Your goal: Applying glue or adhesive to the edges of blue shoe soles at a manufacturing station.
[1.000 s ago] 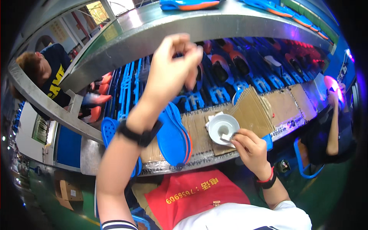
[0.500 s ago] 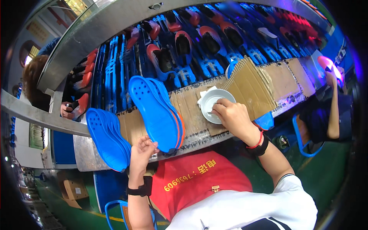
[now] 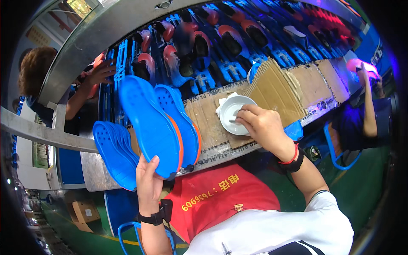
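Note:
My left hand (image 3: pixel 148 182) grips the heel end of a blue shoe sole (image 3: pixel 148 127) with an orange edge, thumb on its upper face, and holds it tilted up off the stack. Behind it, on the right, more blue soles (image 3: pixel 187 131) lie stacked on the cardboard-covered ledge. A second stack of blue soles (image 3: pixel 112 148) is to its left. My right hand (image 3: pixel 265 127) is closed, fingertips pinched inside a white bowl (image 3: pixel 226 108); a small dark tip shows below them, but what it belongs to is hidden.
Beyond the ledge, a conveyor carries red-and-dark shoe uppers (image 3: pixel 231 40) on blue racks (image 3: pixel 231 70). A folded corrugated cardboard sheet (image 3: pixel 278 87) stands right of the bowl. A metal frame (image 3: pixel 68 55) arches over the left side. Co-workers reach in at far left and right.
My left hand has taken hold of the top sole and lifted it up and leftward off its stack. My right hand stays at the bowl. The left co-worker's hand has moved up over the conveyor.

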Demonstrator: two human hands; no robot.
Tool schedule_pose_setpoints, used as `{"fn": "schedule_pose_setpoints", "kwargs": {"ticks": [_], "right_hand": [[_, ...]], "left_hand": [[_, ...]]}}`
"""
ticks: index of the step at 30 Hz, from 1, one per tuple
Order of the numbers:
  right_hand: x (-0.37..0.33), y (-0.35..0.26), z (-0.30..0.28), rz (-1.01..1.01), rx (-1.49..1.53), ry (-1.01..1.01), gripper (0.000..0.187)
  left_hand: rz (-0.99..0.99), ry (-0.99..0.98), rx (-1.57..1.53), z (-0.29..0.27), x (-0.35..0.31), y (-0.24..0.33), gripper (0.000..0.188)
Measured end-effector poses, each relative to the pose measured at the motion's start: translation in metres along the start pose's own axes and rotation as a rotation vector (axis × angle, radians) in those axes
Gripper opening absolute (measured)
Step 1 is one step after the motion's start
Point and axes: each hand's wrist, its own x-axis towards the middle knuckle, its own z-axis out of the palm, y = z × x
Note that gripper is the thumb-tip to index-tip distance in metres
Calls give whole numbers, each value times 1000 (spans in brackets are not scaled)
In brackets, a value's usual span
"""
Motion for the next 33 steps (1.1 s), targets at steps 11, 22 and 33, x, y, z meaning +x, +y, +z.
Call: {"fn": "schedule_pose_setpoints", "kwargs": {"ticks": [11, 22, 33], "right_hand": [[-7, -24, -23, 2, 264, 117, 11], [-15, -59, -8, -150, 331, 67, 16], [-20, -59, -4, -123, 493, 44, 15]], "left_hand": [[450, -47, 391, 52, -6, -32, 55], [464, 19, 465, 66, -19, -40, 57], [530, 23, 485, 64, -23, -42, 57]]}}
